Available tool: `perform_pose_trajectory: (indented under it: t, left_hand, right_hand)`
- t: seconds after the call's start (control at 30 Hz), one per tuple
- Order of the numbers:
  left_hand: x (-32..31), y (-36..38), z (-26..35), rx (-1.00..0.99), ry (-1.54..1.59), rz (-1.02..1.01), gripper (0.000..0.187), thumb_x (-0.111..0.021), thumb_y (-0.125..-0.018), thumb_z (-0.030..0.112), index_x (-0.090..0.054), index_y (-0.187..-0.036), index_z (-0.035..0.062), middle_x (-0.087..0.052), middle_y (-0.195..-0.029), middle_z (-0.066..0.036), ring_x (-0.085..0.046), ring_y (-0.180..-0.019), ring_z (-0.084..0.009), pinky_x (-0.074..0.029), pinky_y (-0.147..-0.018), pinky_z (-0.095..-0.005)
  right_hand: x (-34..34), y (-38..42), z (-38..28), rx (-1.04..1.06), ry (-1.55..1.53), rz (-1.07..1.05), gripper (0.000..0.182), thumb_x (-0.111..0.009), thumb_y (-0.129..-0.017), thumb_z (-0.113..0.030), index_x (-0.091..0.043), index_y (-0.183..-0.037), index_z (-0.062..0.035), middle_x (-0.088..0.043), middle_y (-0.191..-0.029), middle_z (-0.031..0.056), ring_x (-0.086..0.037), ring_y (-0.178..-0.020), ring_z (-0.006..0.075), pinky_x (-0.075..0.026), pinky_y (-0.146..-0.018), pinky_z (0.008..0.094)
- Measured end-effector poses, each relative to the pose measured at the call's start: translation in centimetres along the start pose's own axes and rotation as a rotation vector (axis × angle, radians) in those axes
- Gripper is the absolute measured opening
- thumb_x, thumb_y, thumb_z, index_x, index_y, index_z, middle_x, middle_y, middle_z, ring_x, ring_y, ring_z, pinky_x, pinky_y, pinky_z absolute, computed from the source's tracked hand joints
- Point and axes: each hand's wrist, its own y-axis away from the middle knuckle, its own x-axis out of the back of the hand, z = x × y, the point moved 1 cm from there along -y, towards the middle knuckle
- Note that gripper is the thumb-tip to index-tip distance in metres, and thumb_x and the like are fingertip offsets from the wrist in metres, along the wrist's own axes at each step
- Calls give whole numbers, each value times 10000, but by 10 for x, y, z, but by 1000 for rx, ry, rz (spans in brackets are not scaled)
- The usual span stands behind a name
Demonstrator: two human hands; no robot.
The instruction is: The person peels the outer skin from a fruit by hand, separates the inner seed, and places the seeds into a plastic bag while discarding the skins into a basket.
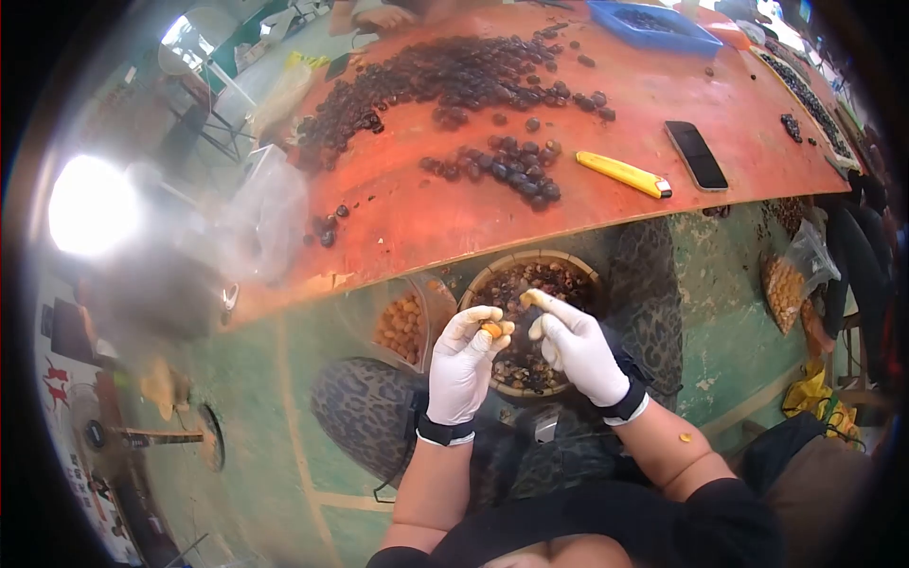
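I'm in what looks like a workshop: beyond the gloved fingers [559, 305], a red table [379, 204] heaped with dark round pieces [445, 76], another person [382, 16] at its far edge; beneath the fingers, a basket [544, 256] of scraps [516, 364]; far left of them, a fan [156, 437] on green floor [251, 417].

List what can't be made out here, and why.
Head view:
1. Orange piece: partly covered by the left hand's fingers.
2. Right hand: blur at the fingertips; can't tell what, if anything, they hold.
3. Basket: part of the contents sits behind both hands.
4. Co-worker: mostly cut off by the top edge.
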Motion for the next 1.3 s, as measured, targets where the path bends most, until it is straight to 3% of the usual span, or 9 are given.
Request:
perform_pose_trajectory:
  t: [0.07, 0.1, 0.2, 0.23, 0.37, 0.6, 0.73, 1.07, 1.3]
  left_hand:
    - [-3, 0, -1, -22, -32, 35, 248, -617, -886, 1, -578, -1131, -6, -623, -1089, -101, -631, -978, -205, -524, -850, -302]
    - [-2, 1, -2, -45, -56, 20, 250, -613, -889, 3, -576, -1136, -3, -623, -1092, -97, -630, -979, -206, -523, -856, -303]
    - [4, 2, -4, -94, -84, -10, 259, -602, -899, 15, -566, -1154, -2, -616, -1123, -100, -610, -1022, -207, -501, -907, -322]
    - [4, 1, -4, -105, -80, -7, 258, -601, -899, 14, -564, -1153, -5, -615, -1128, -104, -605, -1032, -206, -496, -916, -326]
    - [-1, 5, 1, -88, -142, -8, 298, -618, -897, 55, -563, -1189, 36, -604, -1169, -84, -577, -1091, -214, -490, -915, -342]
    - [1, 6, 3, -115, -248, -17, 305, -613, -900, 56, -551, -1197, 27, -592, -1209, -97, -577, -1097, -228, -488, -918, -347]
    - [0, 5, 1, -156, -338, 28, 321, -618, -893, 51, -544, -1202, 6, -591, -1208, -107, -582, -1088, -224, -489, -921, -344]
    - [-6, 4, -1, -234, -487, 65, 336, -627, -853, -36, -563, -1183, -45, -616, -1162, -130, -601, -1032, -193, -474, -921, -304]
    - [-16, -3, 10, -54, -758, 152, 321, -586, -859, -78, -609, -1178, -49, -665, -1023, -73, -598, -844, -98, -484, -757, -229]
  right_hand:
    - [-7, 10, 4, 39, 94, -58, 420, -473, -945, -66, -479, -1364, -45, -602, -875, -6, -441, -585, 19, -375, -544, 159]
    - [-12, 15, -2, 78, 194, -51, 443, -508, -927, -48, -468, -1369, -41, -619, -885, 37, -503, -641, 72, -428, -619, 195]
    - [-23, 22, -2, 412, 441, -29, 464, -531, -910, -27, -463, -1369, -39, -607, -867, 86, -544, -718, 127, -463, -700, 244]
    - [-25, 26, -7, 401, 435, -66, 482, -538, -893, -6, -459, -1367, -37, -626, -943, 164, -620, -834, 206, -487, -796, 307]
    - [-28, 25, -5, 414, 469, -137, 477, -537, -882, -9, -475, -1353, -48, -614, -1144, 220, -628, -1026, 335, -487, -881, 356]
    - [-28, 23, -1, 495, 517, -105, 443, -535, -891, -20, -501, -1329, -71, -632, -1063, 198, -632, -952, 346, -507, -824, 363]
    - [-30, 19, 4, 486, 322, -79, 437, -549, -890, -21, -508, -1323, -64, -628, -1057, 199, -631, -954, 344, -507, -826, 362]
    - [-24, 16, -8, 419, 585, -111, 388, -576, -885, -38, -559, -1272, -55, -647, -1003, 189, -647, -904, 334, -519, -785, 357]
    - [-20, 5, -5, 317, 458, -86, 336, -544, -895, 5, -583, -1229, -4, -671, -1000, 208, -679, -897, 230, -507, -765, 284]
